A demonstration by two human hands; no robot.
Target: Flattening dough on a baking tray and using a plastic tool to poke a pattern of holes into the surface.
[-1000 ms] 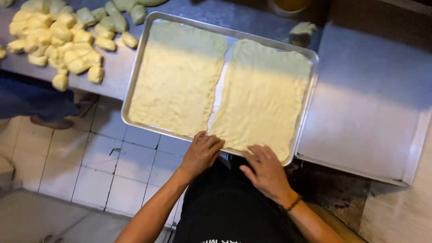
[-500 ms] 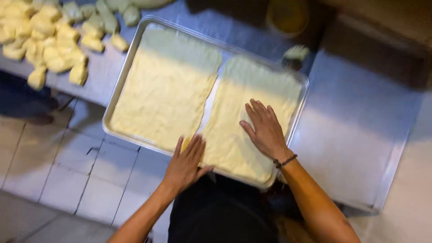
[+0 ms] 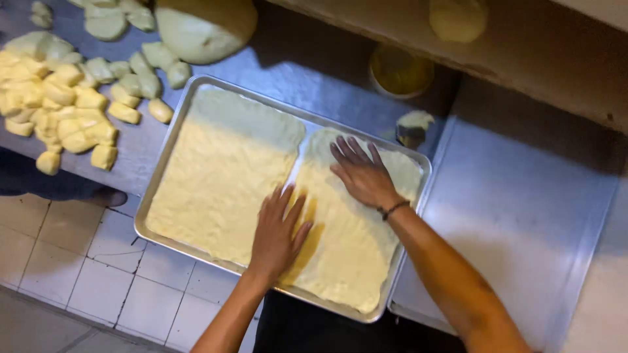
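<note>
While both hands, the left hand [image 3: 278, 232] and right hand [image 3: 361, 173], lie open-palmed on the pale flattened dough sheet [image 3: 350, 229], gripping nothing, pressing evenly outward toward the rectangular metal baking tray [image 3: 163, 147] edges seems best.

two dough sheets side by side in the tray [image 3: 171, 134], left sheet [image 3: 222, 176] and right sheet [image 3: 353, 242] nearly touching. left hand [image 3: 278, 232] flat on the right sheet's near left part, right hand [image 3: 363, 173] flat on its far part. dough pieces [image 3: 62, 111] left of the tray on the counter [image 3: 307, 72]. dough ball [image 3: 203, 29] behind the tray. second tray [image 3: 523, 209] just right.
</note>
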